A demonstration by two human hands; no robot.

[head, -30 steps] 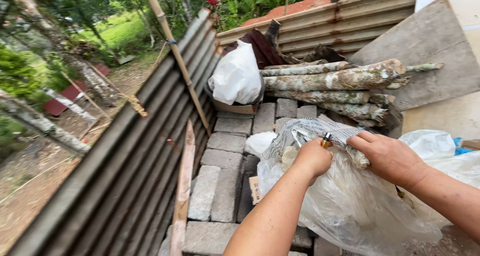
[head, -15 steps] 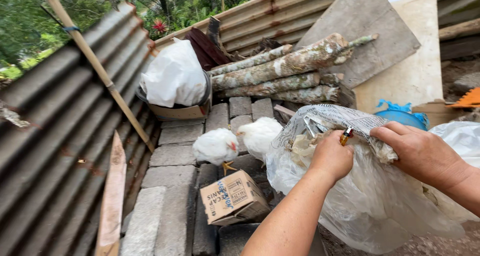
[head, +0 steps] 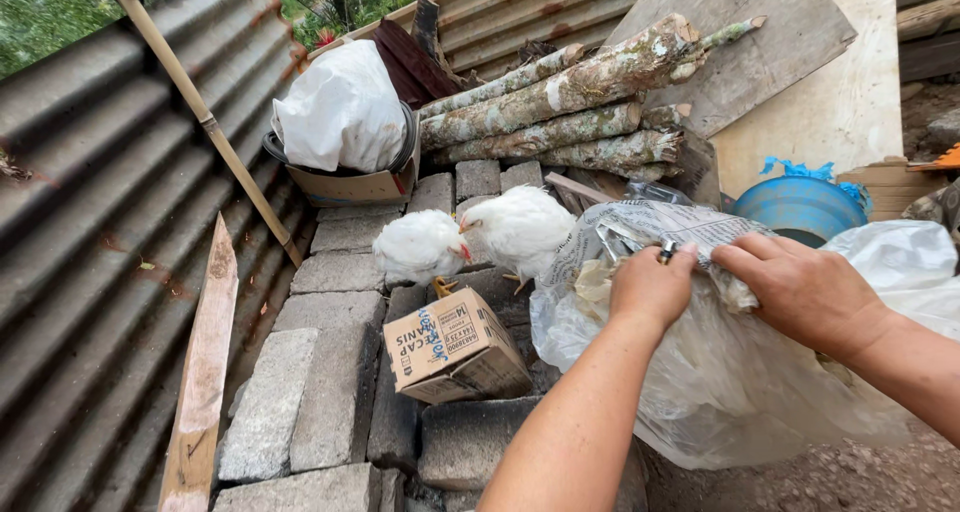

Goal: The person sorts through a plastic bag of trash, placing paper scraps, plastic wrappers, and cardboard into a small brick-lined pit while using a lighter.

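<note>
My left hand [head: 650, 290] is closed around a small lighter [head: 666, 252] whose metal top pokes out above the thumb, right against a crumpled sheet of newspaper [head: 640, 227]. My right hand [head: 805, 292] presses down on the newspaper and the clear plastic bag [head: 740, 382] under it. The bag bulges with pale crumpled material. Two white chickens [head: 520, 227] [head: 418, 245] stand on the grey stone blocks [head: 330, 372] just left of the bag.
A small cardboard box [head: 455, 347] lies on the blocks. A white sack in a tub [head: 340, 112], stacked logs [head: 560, 102], a blue bucket [head: 800, 204], corrugated sheets [head: 100, 222], a bamboo pole [head: 205, 122] and a wooden plank [head: 205, 372] surround the spot.
The view swung down and right, bringing two chickens and the cardboard box into sight. Both hands stay on the newspaper and bag, and the lighter sits lower in my left hand.
</note>
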